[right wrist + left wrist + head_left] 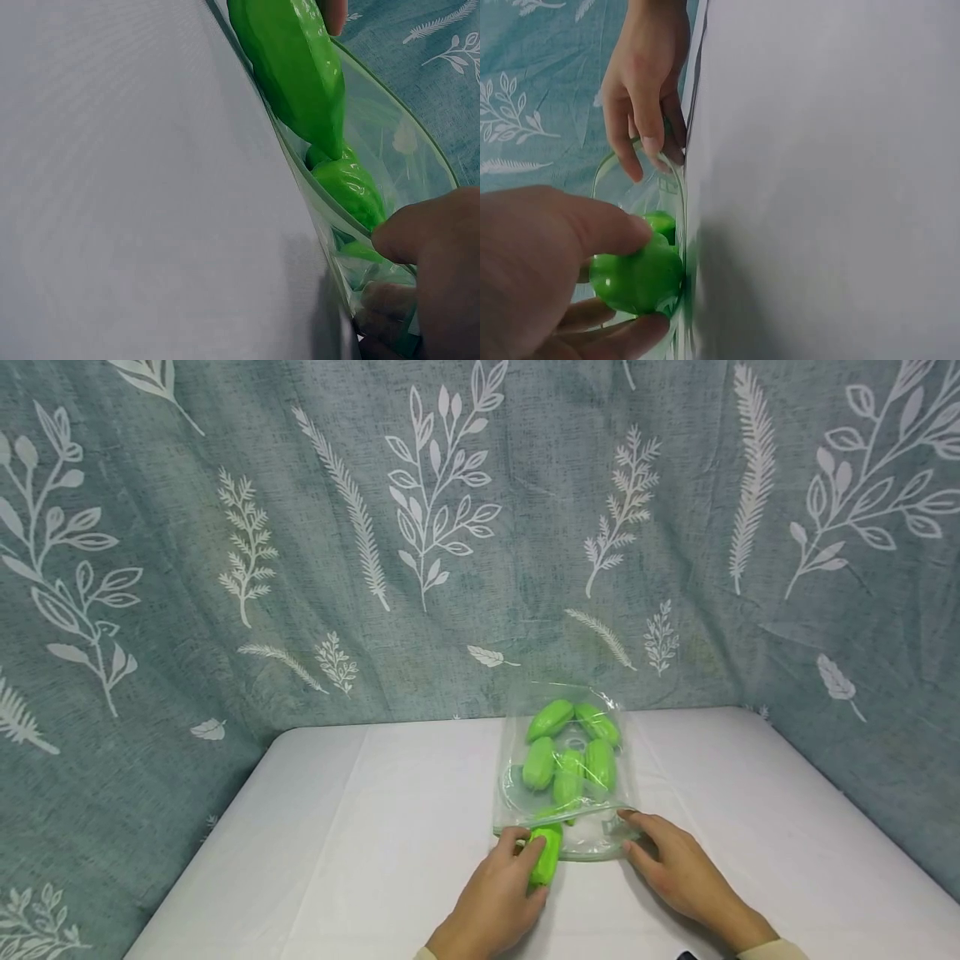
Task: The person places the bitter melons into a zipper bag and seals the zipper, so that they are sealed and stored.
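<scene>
A shiny, ridged green pepper (547,853) is in my left hand (498,893), thumb on one side and fingers on the other. Its tapered end reaches into the open mouth of a clear zip bag (517,810), which lies flat on the table. My right hand (678,868) holds the right side of that mouth, with the thumb (409,236) at the rim and fingers showing through the plastic. The two edges of the opening stand apart. Several more green peppers (538,764) lie inside the bag, the nearest of them (349,187) just past the held one's tip.
The bag rests on a white-covered table (405,827), its far end near the table's back edge. A grey-green curtain (337,543) with white leaf prints hangs behind and at both sides. A small dark object (686,955) shows by the right wrist.
</scene>
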